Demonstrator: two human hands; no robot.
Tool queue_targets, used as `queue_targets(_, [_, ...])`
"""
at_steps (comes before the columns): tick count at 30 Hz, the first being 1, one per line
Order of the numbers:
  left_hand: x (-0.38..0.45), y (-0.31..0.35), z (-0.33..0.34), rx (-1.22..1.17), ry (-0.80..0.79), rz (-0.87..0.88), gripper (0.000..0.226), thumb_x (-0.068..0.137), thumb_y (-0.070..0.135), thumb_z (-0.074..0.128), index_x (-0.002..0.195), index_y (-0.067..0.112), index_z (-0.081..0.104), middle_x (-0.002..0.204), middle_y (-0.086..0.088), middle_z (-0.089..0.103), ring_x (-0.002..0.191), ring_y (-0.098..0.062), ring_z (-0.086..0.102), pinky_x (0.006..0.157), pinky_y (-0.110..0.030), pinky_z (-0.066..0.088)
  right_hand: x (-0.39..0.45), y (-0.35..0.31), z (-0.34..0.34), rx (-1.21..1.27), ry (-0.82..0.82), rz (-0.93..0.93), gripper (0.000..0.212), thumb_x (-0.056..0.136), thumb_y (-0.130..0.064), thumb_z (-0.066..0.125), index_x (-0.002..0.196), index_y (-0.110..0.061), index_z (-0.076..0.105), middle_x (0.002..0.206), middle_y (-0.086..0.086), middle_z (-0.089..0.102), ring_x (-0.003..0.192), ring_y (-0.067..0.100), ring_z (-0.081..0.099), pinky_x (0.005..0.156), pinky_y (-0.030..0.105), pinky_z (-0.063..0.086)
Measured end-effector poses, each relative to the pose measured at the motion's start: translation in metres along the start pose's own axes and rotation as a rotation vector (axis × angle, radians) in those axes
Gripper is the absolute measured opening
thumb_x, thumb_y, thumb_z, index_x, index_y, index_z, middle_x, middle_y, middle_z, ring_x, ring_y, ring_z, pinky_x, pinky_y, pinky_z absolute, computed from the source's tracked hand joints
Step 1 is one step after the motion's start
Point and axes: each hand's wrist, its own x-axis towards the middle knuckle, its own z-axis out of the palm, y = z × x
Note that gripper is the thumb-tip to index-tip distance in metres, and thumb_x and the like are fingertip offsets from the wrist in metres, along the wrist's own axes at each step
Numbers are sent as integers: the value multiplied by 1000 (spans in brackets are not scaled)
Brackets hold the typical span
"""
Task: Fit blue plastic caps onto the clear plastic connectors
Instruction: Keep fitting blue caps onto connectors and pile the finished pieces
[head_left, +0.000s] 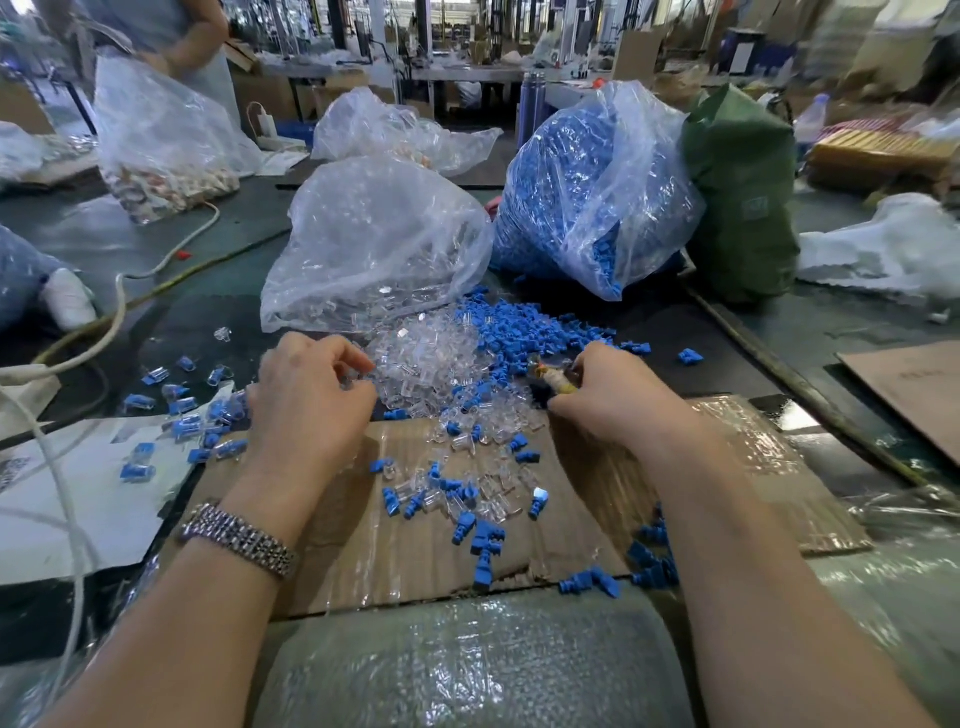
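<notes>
Bubble wrap (467, 670) is lying nearest the camera, at the table's front edge, with a flattened cardboard sheet (363, 551) just beyond it acting as the work surface.

Clear connectors (431, 364) are lying heaped at the centre, spilling from the mouth of a clear bag (379, 239). Blue caps (524, 327) are lying scattered just right of that heap, fed from a blue-filled bag (587, 182). More of both are lying loose on the cardboard.

Left hand (311, 384) is reaching into the near-left edge of the connector heap, fingers curled and pinching what looks like one clear connector at the fingertips. Right hand (602, 395) is gripping a small yellowish object (553, 379) near the caps; cannot tell what it is, nor whether a cap is held with it.

Judgement: the step in hand is picking one connector for capping. To do it well, take a single piece rather than a cluster, turn its open end toward the right hand, and align the cap squarely before pressing.

Capped pieces (182, 415) are collecting to the left, on and near a white sheet (78, 493).

Further out: a green bag (743, 197), a white cable (67, 499), a wrist bracelet (239, 535).
</notes>
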Motion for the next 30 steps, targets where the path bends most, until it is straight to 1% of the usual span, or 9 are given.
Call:
queue_targets(2, [-4,6,2,-99,-96,77,13,87,10,68,88,23,69,95,1,58,90,-20,61,81,-32,53,-2,-2,0,-46,-25,4,45,85,-41,75,111,-12,52,109,9,61,102,31,59,87,44,52])
queue_targets(5, [-10,16,3,-229,-285,144,10,90,10,70,91,20,72,91,6,65,81,-3,61,66,-8,47,-7,-4,-4,-76,-28,-12,59,82,-48,79,120,-14,49,121,12,55,113,33,54,96,47,49])
queue_targets(8, [-14,19,2,-253,-389,215,7,89,16,73,88,22,71,89,6,66,76,-4,61,70,-14,53,-12,-6,-11,-17,55,-181,33,82,-38,81,105,-27,61,111,1,56,105,18,55,93,41,49])
queue_targets(10, [-17,21,3,-237,-444,245,5,89,20,74,87,23,70,90,4,65,76,-8,60,72,-20,55,-16,-9,-15,94,-33,-316,16,81,-25,83,83,-32,69,84,-12,65,74,-3,59,71,21,47])
queue_targets(12, [-18,21,7,-150,-454,294,5,88,27,74,88,27,69,90,7,61,79,-5,56,74,-19,50,-19,-12,-13,58,-150,-376,19,80,-20,84,73,-34,71,70,-16,68,62,-7,58,58,11,39])
queue_targets(17, [-20,22,15,-6,-427,346,10,84,45,72,88,40,65,90,17,52,88,5,47,94,-42,46,-16,-15,-3,-13,-177,-413,15,80,-21,83,79,-35,77,72,-19,64,74,-1,58,71,24,45])
queue_targets(23, [-18,26,21,74,-413,345,12,87,46,72,86,43,60,92,20,51,90,-1,49,91,-33,46,-17,-15,-4,-48,-159,-438,11,85,-27,78,82,-31,68,82,-17,63,77,-1,56,66,23,43])
queue_targets(27, [-12,23,11,-283,-438,196,3,88,29,74,89,29,72,79,10,70,71,-3,66,62,-12,51,-19,-13,-14,165,-30,-458,7,87,-23,77,91,-25,71,86,-11,71,81,3,65,75,20,52])
queue_targets(30, [-10,23,1,-604,-545,53,13,80,30,76,91,25,77,85,9,77,75,-1,70,66,-15,57,-22,-16,-18,378,-5,-504,8,86,-18,81,89,-23,75,80,-8,74,74,0,68,73,13,52])
